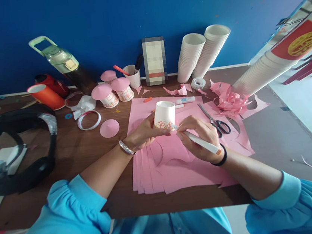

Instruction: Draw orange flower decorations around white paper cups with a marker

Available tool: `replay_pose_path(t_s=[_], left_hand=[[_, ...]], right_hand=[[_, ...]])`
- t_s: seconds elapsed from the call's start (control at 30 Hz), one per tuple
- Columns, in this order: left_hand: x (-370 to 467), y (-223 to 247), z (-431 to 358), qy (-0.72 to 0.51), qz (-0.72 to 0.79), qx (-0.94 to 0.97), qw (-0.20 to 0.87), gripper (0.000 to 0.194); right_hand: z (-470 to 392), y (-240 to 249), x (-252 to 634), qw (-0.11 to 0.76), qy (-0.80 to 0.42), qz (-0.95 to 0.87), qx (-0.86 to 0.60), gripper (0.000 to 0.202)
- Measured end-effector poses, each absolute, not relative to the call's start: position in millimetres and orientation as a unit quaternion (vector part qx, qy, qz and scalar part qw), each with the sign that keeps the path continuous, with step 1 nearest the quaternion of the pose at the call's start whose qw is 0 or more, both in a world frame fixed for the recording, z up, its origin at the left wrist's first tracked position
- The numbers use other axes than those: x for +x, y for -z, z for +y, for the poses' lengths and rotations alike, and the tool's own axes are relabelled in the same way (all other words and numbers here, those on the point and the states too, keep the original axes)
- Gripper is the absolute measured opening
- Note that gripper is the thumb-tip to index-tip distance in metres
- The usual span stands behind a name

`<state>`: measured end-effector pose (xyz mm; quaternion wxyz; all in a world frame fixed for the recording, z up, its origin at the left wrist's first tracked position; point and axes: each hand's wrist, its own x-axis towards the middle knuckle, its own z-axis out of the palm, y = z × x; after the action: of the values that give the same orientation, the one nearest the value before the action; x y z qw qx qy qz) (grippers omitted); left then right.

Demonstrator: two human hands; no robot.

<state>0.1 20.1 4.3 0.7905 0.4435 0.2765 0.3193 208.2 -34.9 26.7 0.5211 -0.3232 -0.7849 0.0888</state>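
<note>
My left hand (144, 134) holds a white paper cup (165, 112) upside down or upright, I cannot tell which, above a stack of pink paper (148, 170). Orange flower drawings run round the cup's lower part. In my right hand (198, 132) is a white marker (204, 145) with an orange end, its tip at the drawings on the cup. An orange cap (148, 100) lies at the top of the paper. Scissors (215, 122) rest just beyond my right hand, and a glue stick (184, 100) lies behind the cup.
Small cups with pink cone tops (108, 96) stand at the back left, near a pen cup (133, 77) and a bottle (67, 65). Cup stacks (191, 56), tape (198, 83) and crumpled pink scraps (230, 99) are at the right. A black headset (18, 147) lies left.
</note>
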Motion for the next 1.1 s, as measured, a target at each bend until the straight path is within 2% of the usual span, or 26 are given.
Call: replay_pose_path(t_s=[0.53, 0.83, 1.1], left_hand=[[-3.0, 0.2, 23.9, -0.371, 0.289, 0.381, 0.796, 0.057], [-3.4, 0.3, 26.0, -0.372, 0.263, 0.371, 0.809, 0.047], [-2.6, 0.6, 25.0, -0.358, 0.272, 0.390, 0.804, 0.049]], right_hand=[[-34.0, -24.0, 212.6, 0.536, -0.080, -0.764, -0.351, 0.013], [-32.6, -20.9, 212.1, 0.521, -0.074, -0.771, -0.359, 0.009], [-31.4, -20.3, 211.1, 0.518, -0.064, -0.782, -0.340, 0.012]])
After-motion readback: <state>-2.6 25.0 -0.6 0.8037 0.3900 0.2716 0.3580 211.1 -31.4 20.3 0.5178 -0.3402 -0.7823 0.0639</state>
